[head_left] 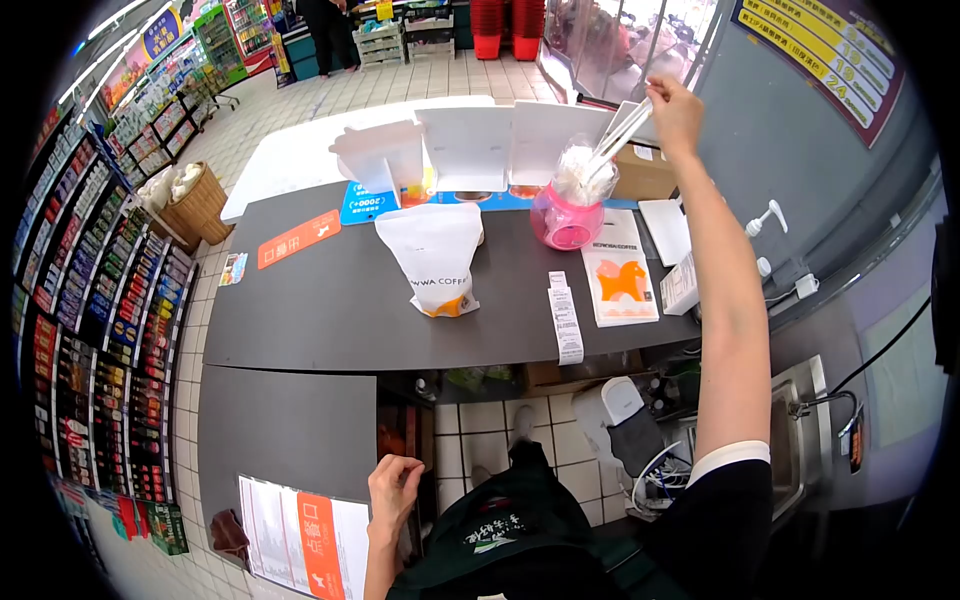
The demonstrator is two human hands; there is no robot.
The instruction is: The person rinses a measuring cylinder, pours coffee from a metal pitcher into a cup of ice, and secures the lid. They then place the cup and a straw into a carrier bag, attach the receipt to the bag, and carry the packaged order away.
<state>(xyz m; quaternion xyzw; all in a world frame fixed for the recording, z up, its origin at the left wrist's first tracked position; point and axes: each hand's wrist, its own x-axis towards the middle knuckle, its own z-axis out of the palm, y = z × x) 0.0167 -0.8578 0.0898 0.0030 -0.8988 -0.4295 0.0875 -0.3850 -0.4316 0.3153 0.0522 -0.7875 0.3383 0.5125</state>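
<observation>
My right hand is raised at the upper right, its fingers closed on the upper ends of white wrapped straws. The straws slant down toward a pink holder filled with more white-wrapped items. Left of the holder, a white paper bag with coffee lettering stands upright on the dark counter. Below the holder lie a long receipt and a flat white bag with an orange horse print. My left hand hovers by the lower counter's edge, fingers curled together; whether it holds anything is hidden.
White upright panels line the counter's back edge. A pump bottle and a white box stand at the right, above a sink. An orange-and-white sheet lies lower left. Stocked shelves fill the far left.
</observation>
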